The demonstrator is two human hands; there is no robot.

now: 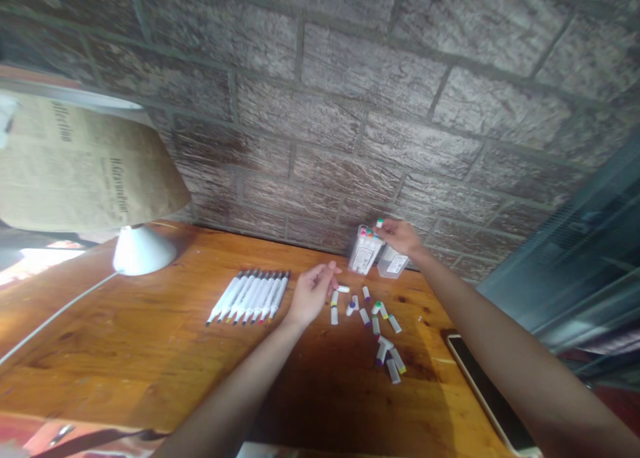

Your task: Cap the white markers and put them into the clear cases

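My right hand point(399, 235) is above two clear plastic marker boxes by the wall, its fingers closed on a white marker with a green end point(380, 223). The left box point(364, 258) holds several markers with coloured ends; the right box point(393, 266) is partly covered by my hand. My left hand point(314, 290) hovers over the table with its fingertips drawn together; whatever is between them cannot be made out. Just right of it lie loose marker caps point(365, 317), several with purple, yellow or green ends. Left of it, several uncapped-looking white markers point(250, 298) lie side by side.
A lamp with a white base point(143, 251) and a printed paper shade point(90, 165) stands at the left, its cord point(60, 318) crossing the table. A phone point(487, 391) lies under my right forearm. The brick wall point(320, 111) borders the wooden table point(150, 351).
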